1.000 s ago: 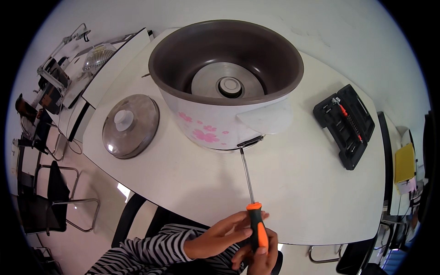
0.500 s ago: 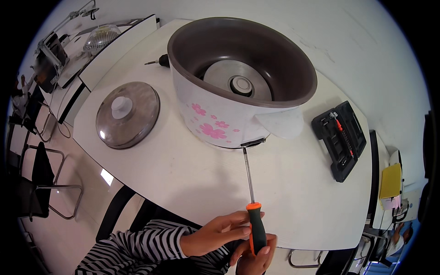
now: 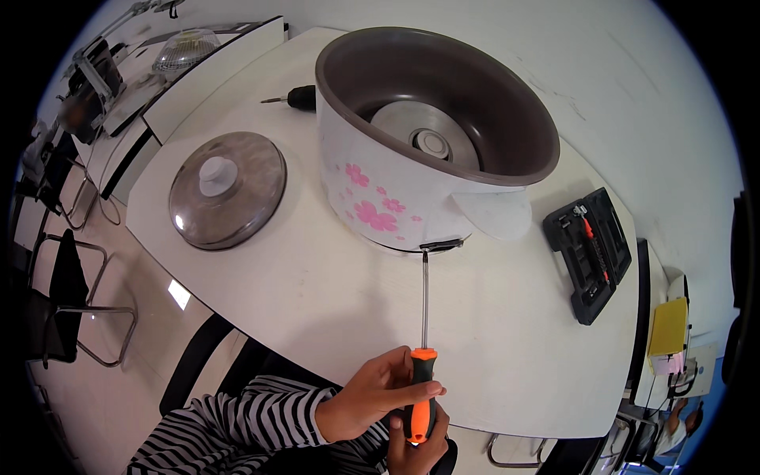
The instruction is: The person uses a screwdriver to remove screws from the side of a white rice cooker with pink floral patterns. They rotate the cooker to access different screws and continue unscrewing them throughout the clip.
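Observation:
Both my hands hold a screwdriver with a dark green and orange handle. My left hand grips the handle from the left, its thumb lying across it. Around the handle's lower end closes my right hand, partly cut off by the lower edge. The thin metal shaft points away from me, its tip at a black part on the lower edge of a rice cooker. White with pink flowers, the cooker has a brown inside with a round metal heating plate at the bottom.
A metal lid with a white knob lies left of the cooker. Behind the cooker a black-handled driver sticks out. An open black tool case lies to the right on the white table. Chairs stand at the left.
The screwdriver's handle has swung left and turned, with more orange facing me; its shaft is now nearly upright in the picture. My left thumb now crosses the handle. The whole view has shifted slightly.

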Motion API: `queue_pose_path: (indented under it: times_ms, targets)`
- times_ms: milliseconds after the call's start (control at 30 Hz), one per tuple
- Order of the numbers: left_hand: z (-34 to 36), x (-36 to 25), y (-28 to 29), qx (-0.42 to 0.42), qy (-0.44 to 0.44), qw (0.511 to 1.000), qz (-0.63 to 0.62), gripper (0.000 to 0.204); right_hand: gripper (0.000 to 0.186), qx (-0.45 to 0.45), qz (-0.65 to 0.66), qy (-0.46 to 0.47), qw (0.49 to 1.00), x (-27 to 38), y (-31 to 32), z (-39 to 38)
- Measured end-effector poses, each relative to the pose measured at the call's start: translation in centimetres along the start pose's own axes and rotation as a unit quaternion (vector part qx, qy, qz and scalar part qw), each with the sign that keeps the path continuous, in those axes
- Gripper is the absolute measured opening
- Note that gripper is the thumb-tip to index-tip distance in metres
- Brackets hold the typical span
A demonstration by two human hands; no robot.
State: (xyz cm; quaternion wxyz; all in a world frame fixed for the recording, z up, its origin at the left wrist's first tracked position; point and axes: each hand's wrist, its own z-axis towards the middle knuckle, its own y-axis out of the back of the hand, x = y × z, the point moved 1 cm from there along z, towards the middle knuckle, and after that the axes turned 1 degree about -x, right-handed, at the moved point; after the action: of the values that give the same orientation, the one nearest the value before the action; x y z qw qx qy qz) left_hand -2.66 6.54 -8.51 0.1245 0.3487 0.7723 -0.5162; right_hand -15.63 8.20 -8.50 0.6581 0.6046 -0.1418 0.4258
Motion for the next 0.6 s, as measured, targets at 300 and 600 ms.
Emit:
queue_pose_path:
  times_ms: [300, 600]
  targets:
    - [-1.1, -0.9, 1.4, 0.106, 0.001, 0.994, 0.003, 0.042, 0.044, 0.103, 0.432, -0.191, 0.875, -0.3, -1.0, -0.7]
    - [-1.1, -0.2, 1.3, 0.014, -0.055, 0.998, 0.013, 0.029, 0.041, -0.089, -0.152, 0.109, 0.978, 1.6, -0.7, 0.8]
